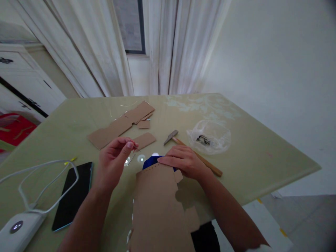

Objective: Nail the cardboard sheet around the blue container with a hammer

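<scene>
My left hand (112, 162) is raised over the table, thumb and fingertips pinched on a thin needle (136, 147). My right hand (185, 161) grips the far end of a long brown cardboard piece (157, 206), its fingers pressing a blue piece of fabric (151, 162) against it. A row of small holes runs along that cardboard edge. White stitching or bits show down its left side, and notched flaps stick out on the right. The blue fabric lies partly hidden behind the cardboard and under my right fingers.
Beyond my hands lie cardboard offcuts (123, 124) and a hammer (171, 137) with a wooden handle. A clear plastic bag (220, 138) holds dark metal pieces. On the left are a phone (73, 196), a white cable (39, 162) and a white power bank (22, 229).
</scene>
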Motion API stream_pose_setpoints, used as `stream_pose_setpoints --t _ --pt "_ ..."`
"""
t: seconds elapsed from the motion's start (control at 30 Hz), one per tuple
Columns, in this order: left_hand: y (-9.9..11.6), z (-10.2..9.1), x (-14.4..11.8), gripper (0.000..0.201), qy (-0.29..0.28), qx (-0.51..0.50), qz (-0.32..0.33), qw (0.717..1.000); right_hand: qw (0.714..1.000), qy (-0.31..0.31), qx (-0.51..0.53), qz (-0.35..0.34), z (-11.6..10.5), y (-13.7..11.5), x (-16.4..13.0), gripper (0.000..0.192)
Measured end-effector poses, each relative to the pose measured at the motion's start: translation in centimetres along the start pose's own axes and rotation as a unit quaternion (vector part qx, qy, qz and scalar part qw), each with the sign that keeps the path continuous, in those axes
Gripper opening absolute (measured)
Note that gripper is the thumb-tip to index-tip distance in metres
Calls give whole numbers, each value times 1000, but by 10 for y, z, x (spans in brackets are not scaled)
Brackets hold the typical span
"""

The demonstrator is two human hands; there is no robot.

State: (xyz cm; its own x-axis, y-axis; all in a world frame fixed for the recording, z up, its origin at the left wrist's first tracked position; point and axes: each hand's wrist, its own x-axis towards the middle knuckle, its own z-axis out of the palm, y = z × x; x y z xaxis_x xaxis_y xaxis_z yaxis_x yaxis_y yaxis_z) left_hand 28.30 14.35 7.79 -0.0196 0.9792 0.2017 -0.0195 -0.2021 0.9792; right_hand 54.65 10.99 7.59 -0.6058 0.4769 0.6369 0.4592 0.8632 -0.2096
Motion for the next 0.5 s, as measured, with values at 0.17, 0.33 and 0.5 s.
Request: stream_pose_setpoints --t 0.17,0.33,0.5 --pt "-16 -25 18 31 -43 295 -49 953 996 56 28 56 -4 0 -4 28" --pt "-31 -30 19 29 -65 522 -52 849 996 58 11 70 -5 -4 -7 31" --pt "-32 -29 19 29 -47 525 -38 849 995 76 -10 57 1 1 -10 31"
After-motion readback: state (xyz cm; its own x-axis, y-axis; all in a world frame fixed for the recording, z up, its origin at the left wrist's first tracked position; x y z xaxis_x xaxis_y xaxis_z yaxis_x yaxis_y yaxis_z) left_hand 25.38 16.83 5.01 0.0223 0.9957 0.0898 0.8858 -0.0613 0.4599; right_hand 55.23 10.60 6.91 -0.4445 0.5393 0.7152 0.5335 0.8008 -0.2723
